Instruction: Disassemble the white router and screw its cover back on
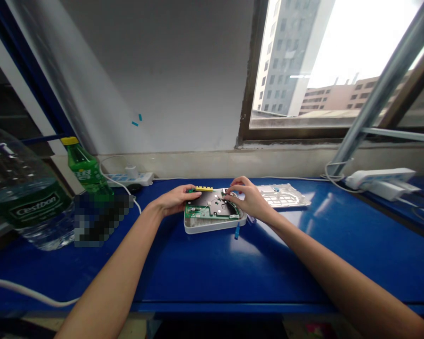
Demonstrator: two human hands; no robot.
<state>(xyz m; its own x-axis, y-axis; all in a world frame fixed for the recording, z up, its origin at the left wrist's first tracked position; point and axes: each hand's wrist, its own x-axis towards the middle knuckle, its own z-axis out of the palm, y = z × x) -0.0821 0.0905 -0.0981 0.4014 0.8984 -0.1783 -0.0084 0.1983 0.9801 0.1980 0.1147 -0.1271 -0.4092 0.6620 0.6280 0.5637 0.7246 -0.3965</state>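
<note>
A green circuit board [198, 212] with a dark metal plate [215, 205] and a yellow port block [204, 189] sits tilted in a white plastic housing [205, 230]. My left hand [176, 198] grips the board's left edge, thumb on top. Above the board's right part, my right hand [244, 194] has its fingers pinched together at a small dark part with thin wires; what exactly they hold is too small to tell. A blue-handled tool [237, 231] lies against the housing's front right corner. Behind my right hand rests a white plastic cover [286, 197], its ribbed inside facing up.
On the blue table [198, 273] stand a large water bottle [31, 202] and a green bottle [86, 167] at the left. A power strip [137, 179] lies by the wall, another power strip [381, 179] at the right. A white cable [31, 293] crosses the left front.
</note>
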